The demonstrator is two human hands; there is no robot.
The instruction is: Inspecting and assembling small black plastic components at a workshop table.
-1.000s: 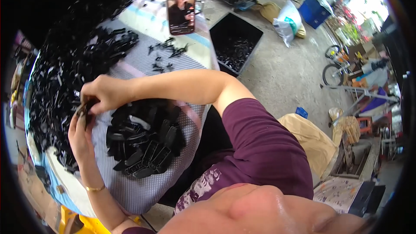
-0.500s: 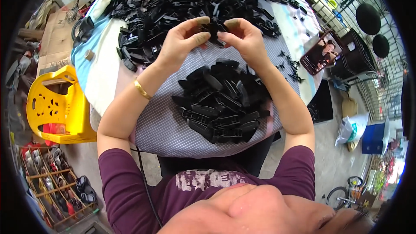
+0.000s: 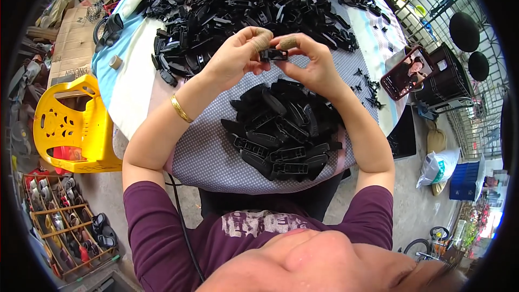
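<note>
Between my hands, over the middle of the table, is a small black plastic part (image 3: 273, 54). My left hand (image 3: 241, 54) closes on its left end, with tan tape wrapped on a finger. On its right end my right hand (image 3: 308, 62) pinches it between thumb and taped index finger. Just below the hands lies a heap of black curved plastic pieces (image 3: 281, 135), some showing ribbed undersides. A much larger pile of similar black parts (image 3: 216, 8) spreads over the far side of the table. Exact shape of the held part is partly hidden by the fingers.
The table bears a grey dotted cloth (image 3: 200, 151). At right, tiny black pieces (image 3: 370, 89) lie beside a propped phone (image 3: 406, 73). A tape roll (image 3: 115, 62) sits at left, near a yellow chair (image 3: 97, 140). A cable (image 3: 184, 232) runs beside my left arm.
My hands have come slightly lower and closer together, turning the black part so that it now lies level between the fingers. The whole view has shifted a little; the near heap looks unchanged.
</note>
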